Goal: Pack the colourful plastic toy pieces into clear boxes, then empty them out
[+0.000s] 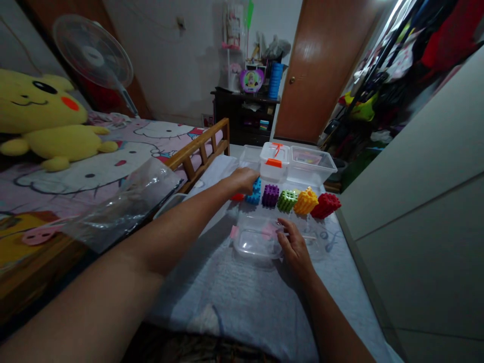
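Note:
My left hand (pixel 245 180) reaches forward, its fingers curled down over the top of a blue bumpy toy block (pixel 254 192); the fingertips are partly hidden. Beside that block lies an orange-red piece (pixel 237 197), partly covered by the hand. To the right stand a purple block (pixel 270 195), a green block (pixel 288 201), a yellow block (pixel 306 201) and a red block (pixel 325 205) in a row. Nearer to me sits a clear plastic box (pixel 257 247) with pink clips. My right hand (pixel 297 247) grips its right edge with thumb and fingers.
Behind the blocks stand a lidded clear box (pixel 274 174) with orange clips and an open clear bin (pixel 313 171). All rest on a cloth-covered table (pixel 234 297). A wooden bed rail (pixel 200 146) and a plastic bag (pixel 128 201) are left; a pale cabinet (pixel 416 201) borders the right.

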`<state>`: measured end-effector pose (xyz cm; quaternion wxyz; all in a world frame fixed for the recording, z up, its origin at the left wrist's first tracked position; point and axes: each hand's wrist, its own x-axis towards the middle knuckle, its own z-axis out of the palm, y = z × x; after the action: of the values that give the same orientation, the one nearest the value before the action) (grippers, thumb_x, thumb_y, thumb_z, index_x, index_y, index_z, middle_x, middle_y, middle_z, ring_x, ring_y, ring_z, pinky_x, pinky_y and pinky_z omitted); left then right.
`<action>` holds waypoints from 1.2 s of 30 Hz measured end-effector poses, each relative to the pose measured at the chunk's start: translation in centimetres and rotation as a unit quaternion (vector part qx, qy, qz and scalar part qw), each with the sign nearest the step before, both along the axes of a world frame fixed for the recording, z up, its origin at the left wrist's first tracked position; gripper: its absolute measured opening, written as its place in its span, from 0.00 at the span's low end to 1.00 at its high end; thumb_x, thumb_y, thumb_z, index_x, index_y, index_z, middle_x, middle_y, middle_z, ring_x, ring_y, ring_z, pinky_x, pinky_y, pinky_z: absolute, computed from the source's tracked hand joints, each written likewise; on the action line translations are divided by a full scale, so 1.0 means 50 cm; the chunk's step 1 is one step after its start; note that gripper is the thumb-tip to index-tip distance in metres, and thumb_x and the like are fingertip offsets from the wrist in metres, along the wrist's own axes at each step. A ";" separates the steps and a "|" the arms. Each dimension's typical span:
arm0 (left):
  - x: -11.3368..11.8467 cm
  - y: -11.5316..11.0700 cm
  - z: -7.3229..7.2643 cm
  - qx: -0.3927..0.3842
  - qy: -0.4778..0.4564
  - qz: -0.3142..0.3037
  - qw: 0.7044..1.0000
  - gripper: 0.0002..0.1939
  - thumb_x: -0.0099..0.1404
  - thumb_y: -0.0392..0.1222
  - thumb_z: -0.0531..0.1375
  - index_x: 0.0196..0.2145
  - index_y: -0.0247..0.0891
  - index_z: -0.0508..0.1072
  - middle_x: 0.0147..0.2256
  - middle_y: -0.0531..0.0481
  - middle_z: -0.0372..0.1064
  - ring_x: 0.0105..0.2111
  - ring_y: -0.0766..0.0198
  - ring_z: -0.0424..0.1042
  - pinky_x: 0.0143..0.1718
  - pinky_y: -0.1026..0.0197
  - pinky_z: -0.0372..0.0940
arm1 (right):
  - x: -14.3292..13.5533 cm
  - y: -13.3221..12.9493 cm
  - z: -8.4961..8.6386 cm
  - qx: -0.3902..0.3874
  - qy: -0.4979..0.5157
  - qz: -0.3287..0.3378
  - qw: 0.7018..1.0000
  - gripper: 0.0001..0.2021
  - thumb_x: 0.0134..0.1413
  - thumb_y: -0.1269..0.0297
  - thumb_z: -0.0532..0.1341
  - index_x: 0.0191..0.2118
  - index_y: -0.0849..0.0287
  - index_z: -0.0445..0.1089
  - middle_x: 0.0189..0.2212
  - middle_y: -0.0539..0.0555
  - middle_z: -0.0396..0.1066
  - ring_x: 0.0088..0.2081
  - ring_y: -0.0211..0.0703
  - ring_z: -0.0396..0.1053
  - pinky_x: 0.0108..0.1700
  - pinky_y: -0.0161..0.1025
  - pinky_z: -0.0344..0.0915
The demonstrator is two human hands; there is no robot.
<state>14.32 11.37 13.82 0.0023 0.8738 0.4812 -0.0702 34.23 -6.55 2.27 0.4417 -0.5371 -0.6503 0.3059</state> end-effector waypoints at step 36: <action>0.058 -0.232 -0.086 -0.120 -0.006 -0.264 0.957 0.23 0.61 0.39 0.64 0.54 0.34 0.69 0.50 0.35 0.74 0.46 0.49 0.77 0.43 0.54 0.71 | -0.014 -0.002 0.006 0.012 0.014 0.003 1.000 0.24 0.66 0.50 0.52 0.59 0.60 0.67 0.54 0.63 0.70 0.53 0.53 0.69 0.54 0.49 0.68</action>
<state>17.20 -0.21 9.50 0.0915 0.9633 0.2217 -0.1207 33.55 -6.65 2.58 0.4568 -0.5255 -0.6490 0.3067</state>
